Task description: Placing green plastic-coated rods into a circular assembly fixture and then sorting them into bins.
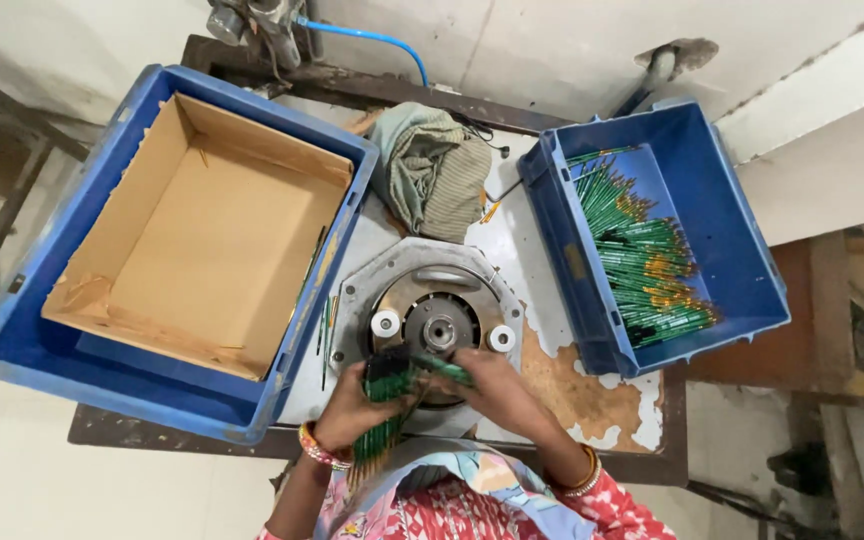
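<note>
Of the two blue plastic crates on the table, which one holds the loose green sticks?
The smaller blue plastic crate on the person's right holds the pile of green sticks. The larger blue plastic crate on the left contains only an empty brown cardboard liner.

A thick bundle of green pencils (384, 405) sits in the person's grip just in front of the round metal machine plate (439, 322). The pencils are slim, green-bodied sticks packed side by side; their dark upper ends fan out near the plate, while the lower ends slant down and to the left, towards the person's body. A few pencils from the bundle lie crosswise at the top, pointing right. The bundle is tilted, not upright, and held clear of the tabletop.
</note>
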